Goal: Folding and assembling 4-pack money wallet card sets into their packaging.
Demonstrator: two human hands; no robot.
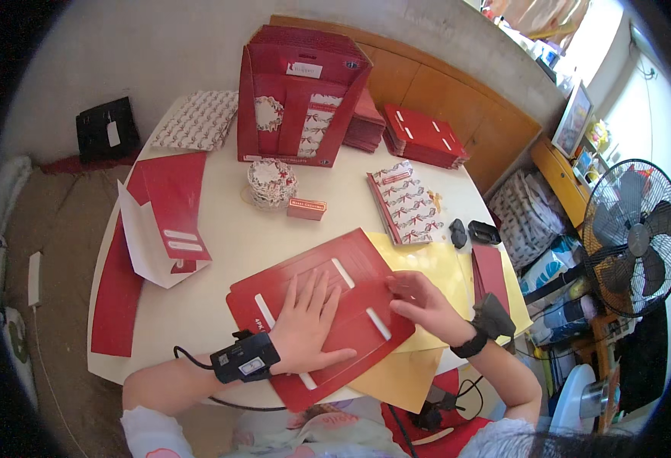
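My left hand [312, 329] lies flat, fingers spread, on a red printed card sheet [364, 297] with white adhesive strips, near the table's front edge. At the sheet's right edge, my right hand [427, 303] has curled fingers touching or just over it; whether it pinches the edge is unclear. Yellow sheets [433, 263] lie partly under the red one. Beyond it are a stack of scalloped paper tags [271, 183], a small stack of red labels [307, 209] and patterned folded paper wallets [407, 200].
A red display box [304, 86] stands at the back, beside red card stacks [424, 134]. Folded red-and-white card [166, 229] lies left, patterned paper [198, 120] behind it. Small black objects [484, 232] and narrow red cards [490, 275] are at the right. A fan [636, 237] stands beyond the table.
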